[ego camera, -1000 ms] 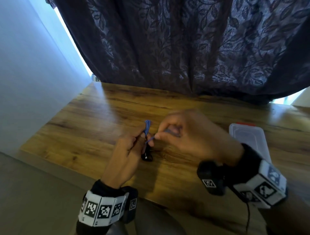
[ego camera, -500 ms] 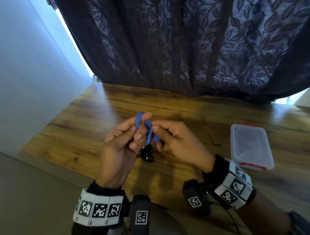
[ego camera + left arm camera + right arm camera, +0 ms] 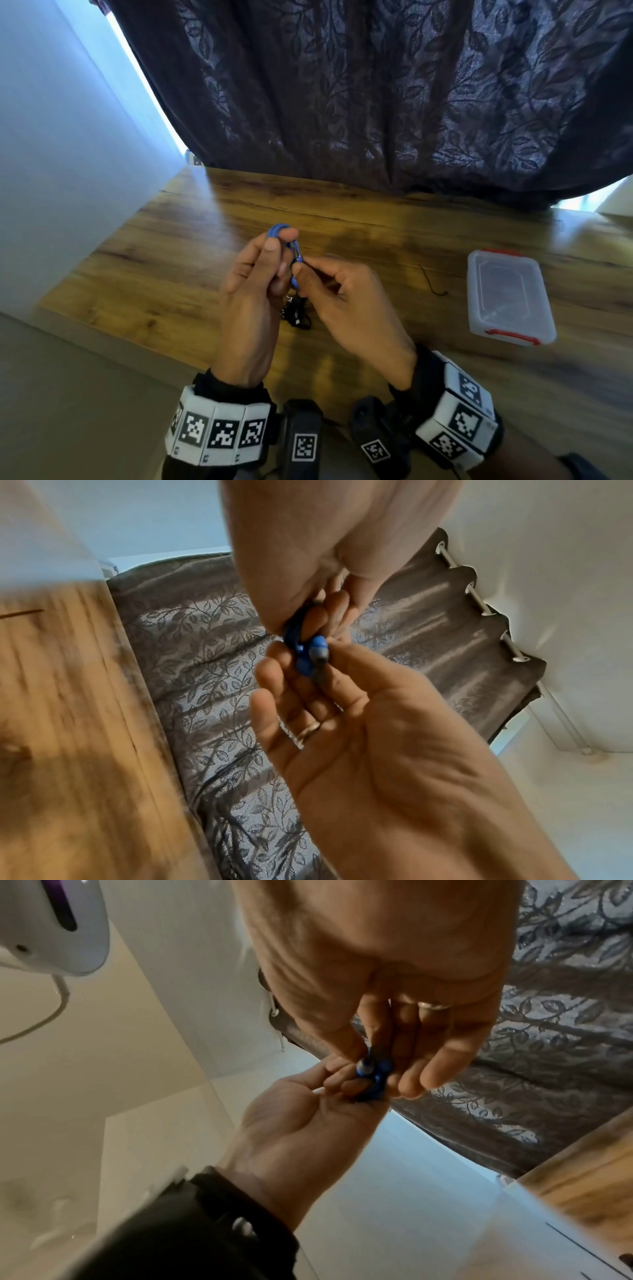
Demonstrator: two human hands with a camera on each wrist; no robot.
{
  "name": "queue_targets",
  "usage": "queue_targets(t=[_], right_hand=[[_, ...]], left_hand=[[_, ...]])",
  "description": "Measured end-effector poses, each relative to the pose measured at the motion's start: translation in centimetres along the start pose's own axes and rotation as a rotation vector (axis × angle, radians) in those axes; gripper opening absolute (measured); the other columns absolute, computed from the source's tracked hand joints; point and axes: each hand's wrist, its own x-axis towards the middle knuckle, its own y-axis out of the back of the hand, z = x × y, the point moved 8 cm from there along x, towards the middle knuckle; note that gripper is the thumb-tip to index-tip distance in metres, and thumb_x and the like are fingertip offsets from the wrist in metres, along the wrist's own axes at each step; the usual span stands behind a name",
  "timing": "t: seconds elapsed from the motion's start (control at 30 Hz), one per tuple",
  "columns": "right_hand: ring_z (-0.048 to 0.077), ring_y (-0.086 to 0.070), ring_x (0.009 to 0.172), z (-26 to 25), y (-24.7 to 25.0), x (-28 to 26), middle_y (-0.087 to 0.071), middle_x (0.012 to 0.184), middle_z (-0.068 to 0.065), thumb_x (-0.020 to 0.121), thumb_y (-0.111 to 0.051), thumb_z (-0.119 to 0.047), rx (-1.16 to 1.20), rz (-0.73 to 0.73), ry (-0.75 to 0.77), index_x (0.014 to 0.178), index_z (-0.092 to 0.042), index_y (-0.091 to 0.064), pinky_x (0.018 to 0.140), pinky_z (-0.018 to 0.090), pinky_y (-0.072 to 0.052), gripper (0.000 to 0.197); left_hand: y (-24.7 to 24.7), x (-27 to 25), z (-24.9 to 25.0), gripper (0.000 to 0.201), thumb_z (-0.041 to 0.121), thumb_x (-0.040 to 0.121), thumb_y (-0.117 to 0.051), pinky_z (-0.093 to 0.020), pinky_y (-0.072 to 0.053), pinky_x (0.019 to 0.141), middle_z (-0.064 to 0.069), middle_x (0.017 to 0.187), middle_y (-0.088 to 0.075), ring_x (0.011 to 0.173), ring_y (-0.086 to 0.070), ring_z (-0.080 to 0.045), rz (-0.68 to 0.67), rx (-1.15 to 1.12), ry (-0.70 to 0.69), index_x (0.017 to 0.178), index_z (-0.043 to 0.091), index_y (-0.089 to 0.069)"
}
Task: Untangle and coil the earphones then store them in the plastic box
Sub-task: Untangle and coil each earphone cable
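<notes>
Earphones [image 3: 286,245], blue cord wound into a small coil, are held above the wooden surface [image 3: 154,260] between both hands. Left hand [image 3: 251,294] has its fingers curled round the coil, the loop showing above its thumb in the head view. Right hand [image 3: 346,305] pinches the blue coil's lower end between thumb and forefinger; the wrist views show a blue earbud at that pinch. A ring sits on one finger of this hand. Below the hands, a small dark tangle [image 3: 296,313] lies on the surface. Further right lies a thin dark wire piece [image 3: 433,284]. Plastic box [image 3: 507,296], clear with red clasps, lid on, stands well apart at the right. A dark leaf-patterned curtain [image 3: 376,102] hangs behind.
</notes>
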Motion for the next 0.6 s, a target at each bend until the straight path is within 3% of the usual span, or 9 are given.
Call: queue_targets(t=[0.1, 0.17, 0.27, 0.33, 0.47, 0.5, 0.6], right_hand=[[0.010, -0.065, 0.078, 0.26, 0.13, 0.45, -0.070, 0.088, -0.007, 0.103, -0.054, -0.025, -0.006, -0.010, -0.040, 0.105, -0.022, -0.074, 0.072, 0.040, -0.055, 0.020], [0.004, -0.062, 0.070, 0.20, 0.24, 0.65, -0.067, 0.082, -0.013, 0.103, -0.054, -0.026, -0.022, -0.018, -0.032, 0.104, -0.022, -0.074, 0.061, 0.027, -0.052, 0.020], [0.001, -0.050, 0.052, 0.18, 0.29, 0.75, -0.062, 0.070, -0.013, 0.102, -0.056, -0.029, -0.021, -0.023, -0.044, 0.100, -0.020, -0.073, 0.048, 0.015, -0.036, 0.019], [0.001, -0.047, 0.046, 0.17, 0.34, 0.80, -0.060, 0.064, -0.014, 0.101, -0.057, -0.029, 0.005, -0.021, -0.049, 0.096, -0.020, -0.073, 0.045, 0.013, -0.032, 0.019], [0.006, -0.049, 0.048, 0.16, 0.51, 0.73, -0.065, 0.067, -0.008, 0.100, -0.059, -0.030, 0.046, -0.015, -0.058, 0.094, -0.022, -0.073, 0.044, 0.022, -0.038, 0.017], [0.010, -0.057, 0.054, 0.20, 0.55, 0.70, -0.070, 0.074, -0.007, 0.099, -0.060, -0.031, 0.051, -0.006, -0.065, 0.097, -0.022, -0.072, 0.048, 0.026, -0.044, 0.016], [0.012, -0.072, 0.084, 0.72, 0.40, 0.74, -0.075, 0.099, -0.007, 0.098, -0.061, -0.031, 0.107, -0.008, -0.110, 0.114, -0.023, -0.069, 0.075, 0.037, -0.061, 0.020]], left_hand=[[-0.11, -0.29, -0.07, 0.024, 0.022, 0.098, -0.047, -0.020, -0.046, 0.074, 0.006, 0.074, -0.054, 0.070, -0.047, -0.007, 0.029, 0.064, -0.032, 0.106, 0.008, -0.065], [-0.04, -0.45, -0.04, 0.021, 0.022, 0.098, -0.047, -0.025, -0.049, 0.079, 0.007, 0.080, -0.063, 0.079, -0.056, -0.009, 0.054, 0.096, -0.046, 0.100, 0.012, -0.065], [0.34, -0.45, -0.33, 0.022, 0.022, 0.100, -0.045, -0.035, -0.046, 0.085, 0.001, 0.083, -0.061, 0.083, -0.055, -0.016, 0.077, 0.045, 0.004, 0.092, 0.014, -0.063], [0.35, -0.38, -0.52, 0.020, 0.020, 0.101, -0.046, -0.035, -0.040, 0.085, -0.001, 0.079, -0.053, 0.077, -0.049, -0.015, 0.057, -0.083, 0.047, 0.088, 0.011, -0.059], [0.10, -0.44, -0.24, 0.016, 0.016, 0.094, -0.043, -0.030, -0.038, 0.082, -0.002, 0.075, -0.047, 0.071, -0.044, -0.013, -0.001, -0.195, 0.043, 0.085, 0.009, -0.055], [0.01, -0.43, -0.19, 0.016, 0.015, 0.094, -0.043, -0.027, -0.040, 0.079, -0.002, 0.075, -0.047, 0.070, -0.044, -0.013, -0.012, -0.218, 0.045, 0.085, 0.009, -0.054], [-0.30, -0.45, -0.12, 0.016, 0.013, 0.094, -0.043, -0.021, -0.046, 0.070, -0.001, 0.074, -0.047, 0.067, -0.044, -0.011, -0.043, -0.260, 0.058, 0.084, 0.010, -0.055]])
